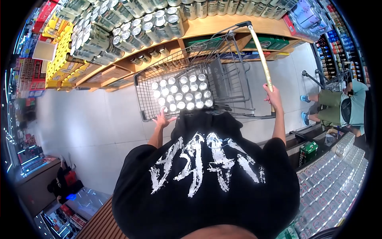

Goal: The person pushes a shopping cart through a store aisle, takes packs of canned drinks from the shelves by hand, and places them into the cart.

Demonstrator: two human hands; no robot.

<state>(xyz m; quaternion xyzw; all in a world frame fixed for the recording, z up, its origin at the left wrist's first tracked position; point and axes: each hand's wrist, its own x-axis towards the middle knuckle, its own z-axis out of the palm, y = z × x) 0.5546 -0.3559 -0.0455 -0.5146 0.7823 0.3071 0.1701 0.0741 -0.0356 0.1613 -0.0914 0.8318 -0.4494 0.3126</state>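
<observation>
A metal shopping cart [143,93] stands in front of me, its basket holding several rows of silver-topped cans [183,96] grouped in packs. My right hand [272,96] is closed around the pale cart handle [261,53], toward its near end. At the near left corner of the basket is my left hand [162,119], palm partly up and fingers spread, one fingertip close to the nearest cans. Whether it touches the cans or the basket rim, I cannot tell. Nothing shows in its grasp.
Beyond the cart runs a wooden shelf [238,22] stacked with cans, with yellow packs [59,59] at its left end. A person [352,105] stands at right beside another cart. Shrink-wrapped cans [330,187] fill the lower right. Another person [65,179] is at lower left.
</observation>
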